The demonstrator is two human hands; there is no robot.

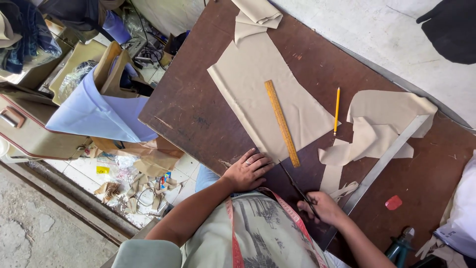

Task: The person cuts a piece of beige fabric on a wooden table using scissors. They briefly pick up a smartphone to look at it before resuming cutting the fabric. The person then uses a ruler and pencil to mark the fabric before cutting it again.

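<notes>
1. Head view, hands: scissors (297, 187) with dark blades sit in the right hand (325, 207), whose fingers are wrapped round the handles at the near edge of the dark brown wooden desk (198, 114). The blades point away from the person, their tips at the near edge of the large beige piece of cloth (270, 94), close to the near end of the ruler.

2. Head view, left hand (247, 171): it lies flat on the desk with its fingers spread moderately wide, the fingertips pressing the near edge of the beige cloth. It holds nothing.

3. Head view, on the cloth: a long yellow wooden ruler (281, 122) lies along it, slanting from the far left to the near right.

4. Head view, to the right: a yellow pencil (336, 110) lies just beside the cloth's right edge. Further right is a crumpled heap of beige offcuts (382, 124), with a long flat metal straightedge (384, 161) lying slantwise across it. A small red piece of tailor's chalk (393, 202) lies on the bare desk, well apart from the hands.

5. Head view, far end of the desk: a folded beige piece (258, 14) lies against the large cloth's top.

6. Head view, the person: a red measuring tape (233, 233) hangs round the neck over a pale printed shirt.

7. Head view, left of the desk: light blue fabric (99, 111) drapes over clutter.
</notes>
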